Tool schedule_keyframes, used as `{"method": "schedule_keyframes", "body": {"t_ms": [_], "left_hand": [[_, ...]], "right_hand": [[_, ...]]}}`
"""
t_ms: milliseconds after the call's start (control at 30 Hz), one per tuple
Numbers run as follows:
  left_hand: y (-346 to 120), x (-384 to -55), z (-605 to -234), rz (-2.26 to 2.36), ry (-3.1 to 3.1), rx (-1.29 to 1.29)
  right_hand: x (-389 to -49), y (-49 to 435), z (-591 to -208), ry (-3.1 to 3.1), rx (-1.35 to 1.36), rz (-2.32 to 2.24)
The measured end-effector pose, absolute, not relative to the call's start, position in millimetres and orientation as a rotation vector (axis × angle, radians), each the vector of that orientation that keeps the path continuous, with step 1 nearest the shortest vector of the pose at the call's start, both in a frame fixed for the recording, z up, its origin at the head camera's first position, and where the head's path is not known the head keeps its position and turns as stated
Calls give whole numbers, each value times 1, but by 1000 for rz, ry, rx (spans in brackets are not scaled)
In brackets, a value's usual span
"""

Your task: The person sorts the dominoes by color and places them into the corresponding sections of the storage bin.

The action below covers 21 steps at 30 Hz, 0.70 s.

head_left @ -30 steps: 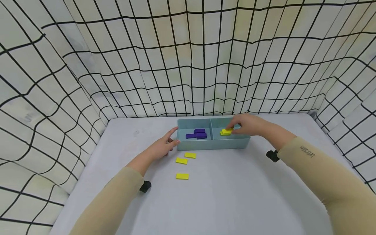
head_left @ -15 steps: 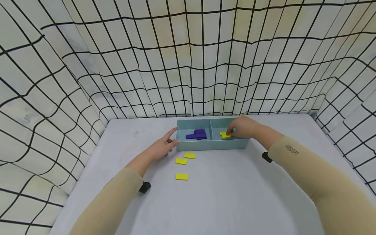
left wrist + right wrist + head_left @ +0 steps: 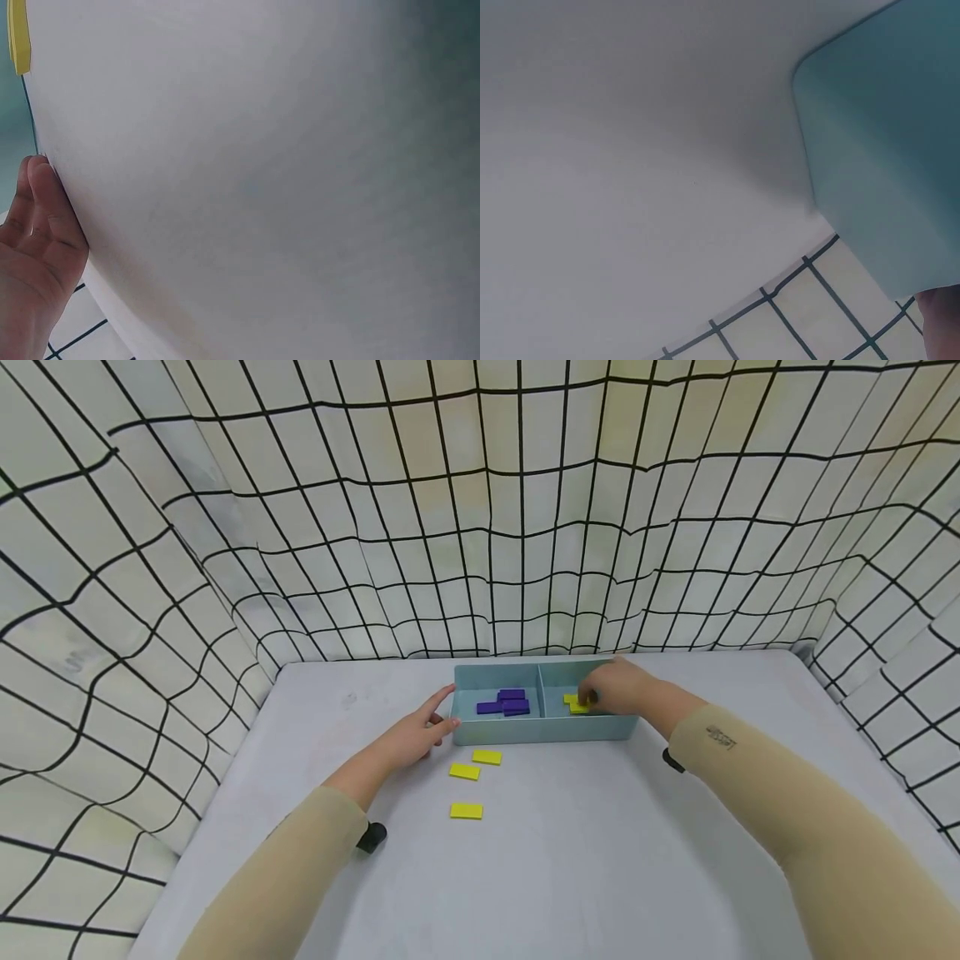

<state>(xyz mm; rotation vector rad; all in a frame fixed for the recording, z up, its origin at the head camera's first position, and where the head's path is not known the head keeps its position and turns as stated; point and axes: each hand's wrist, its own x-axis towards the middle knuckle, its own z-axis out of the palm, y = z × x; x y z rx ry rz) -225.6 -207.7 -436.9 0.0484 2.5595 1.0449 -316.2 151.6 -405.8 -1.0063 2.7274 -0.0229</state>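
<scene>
A pale blue-green two-compartment box (image 3: 543, 731) stands on the white table. Its left compartment holds several purple tiles (image 3: 513, 705). In the right compartment lie yellow tiles (image 3: 576, 707), partly covered by my right hand (image 3: 618, 685), which reaches over the rim with curled fingers and pinches at a tile. My left hand (image 3: 411, 737) rests at the box's left end, index finger and thumb spread against the wall. In the left wrist view the left hand (image 3: 37, 247) shows its palm side. Mostly the box's corner (image 3: 877, 150) fills the right wrist view, hiding the fingers.
Three loose yellow tiles (image 3: 466, 811) lie on the table (image 3: 600, 860) in front of the box's left half. Behind and at both sides rises a white cloth with a black grid (image 3: 517, 568), close to the box's back.
The right hand has lowered onto the yellow tiles in the right compartment, and its forearm has swung left. Left hand, box and loose tiles stay put.
</scene>
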Motion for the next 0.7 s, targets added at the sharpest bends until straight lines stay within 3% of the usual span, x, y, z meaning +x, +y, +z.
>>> {"method": "schedule_keyframes", "body": {"t_ms": [700], "left_hand": [[-207,-226,-436,1014,2564,47]], "right_hand": [[-318,158,-395,2774,-868,-273]]}}
